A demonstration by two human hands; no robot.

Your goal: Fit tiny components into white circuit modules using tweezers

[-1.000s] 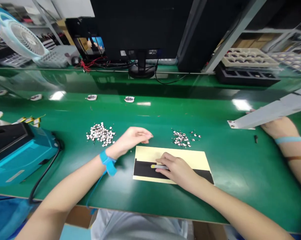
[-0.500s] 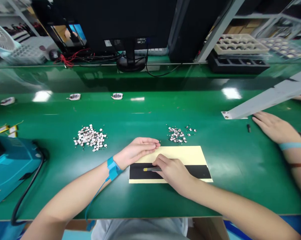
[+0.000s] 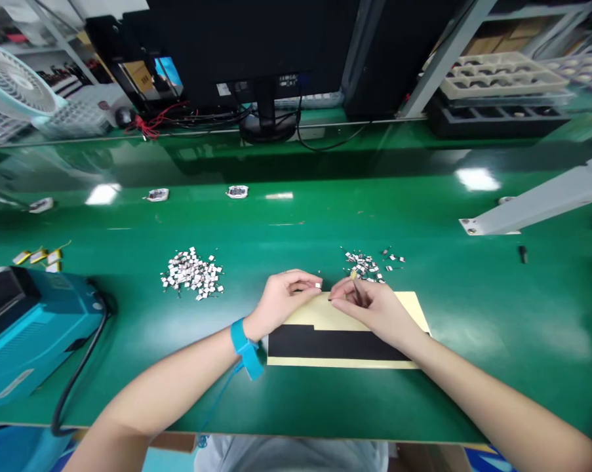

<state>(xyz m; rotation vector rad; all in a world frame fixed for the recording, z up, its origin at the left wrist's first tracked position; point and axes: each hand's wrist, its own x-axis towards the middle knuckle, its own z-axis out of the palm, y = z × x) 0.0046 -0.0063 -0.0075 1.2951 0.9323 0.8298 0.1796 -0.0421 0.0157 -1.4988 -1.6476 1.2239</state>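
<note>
My left hand (image 3: 288, 298) is closed, with a small white component (image 3: 318, 286) pinched at its fingertips. My right hand (image 3: 374, 308) is closed around tweezers (image 3: 357, 292), whose yellowish end points up and away. A tiny dark bit (image 3: 330, 299) shows at the right fingertips; its kind is too small to make out. Both hands are over the far edge of a pale yellow sheet (image 3: 296, 317), their fingertips close but apart. The sheet bears a black strip (image 3: 345, 344) with a stepped upper edge. A blue wrist strap (image 3: 246, 349) circles my left wrist.
A large pile of small white components (image 3: 192, 272) lies left, a smaller pile (image 3: 364, 263) beyond my right hand. A teal machine (image 3: 44, 334) with a black cable stands at the left. A grey metal bracket (image 3: 536, 203) juts in from the right.
My right hand has lifted off the black strip and moved up toward my left fingertips, the tweezers turning upward. My left hand now pinches a white component. A co-worker's arm has left the right side.
</note>
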